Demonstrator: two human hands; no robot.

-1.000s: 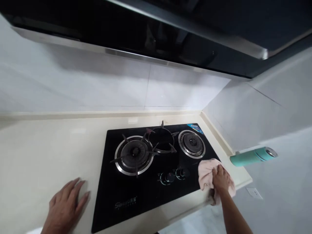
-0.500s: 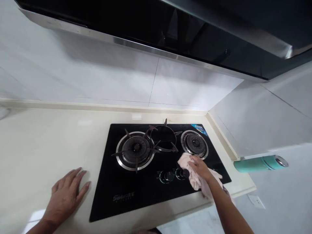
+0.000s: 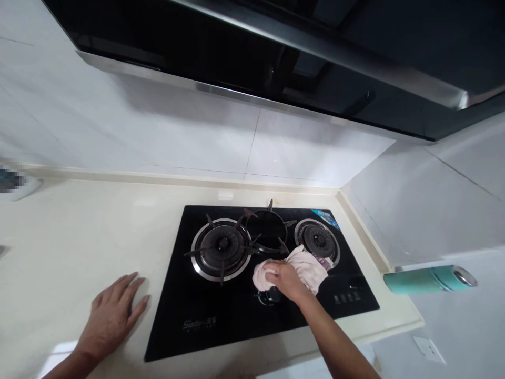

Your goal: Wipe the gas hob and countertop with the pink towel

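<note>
My right hand [image 3: 284,279] presses a pale pink cloth [image 3: 305,265] onto the black glass cooktop [image 3: 221,321], over the control knobs between the two burners. The cloth's right edge laps onto the right burner [image 3: 320,238]. The left burner [image 3: 221,248] carries its pan support, and a loose pan support [image 3: 267,230] sits between the burners. My left hand [image 3: 112,314] lies flat, fingers spread, on the cream countertop [image 3: 79,247] just left of the cooktop, holding nothing.
A black range hood [image 3: 276,52] hangs low over the cooktop. White tiled walls close the back and right side. A teal bottle [image 3: 430,279] lies at the counter's right end. The counter's front edge runs just below the cooktop.
My right hand has slid the cloth leftward across the cooktop's front, from the right front corner to the knobs. My left hand has stayed on the counter. The view has shifted slightly.
</note>
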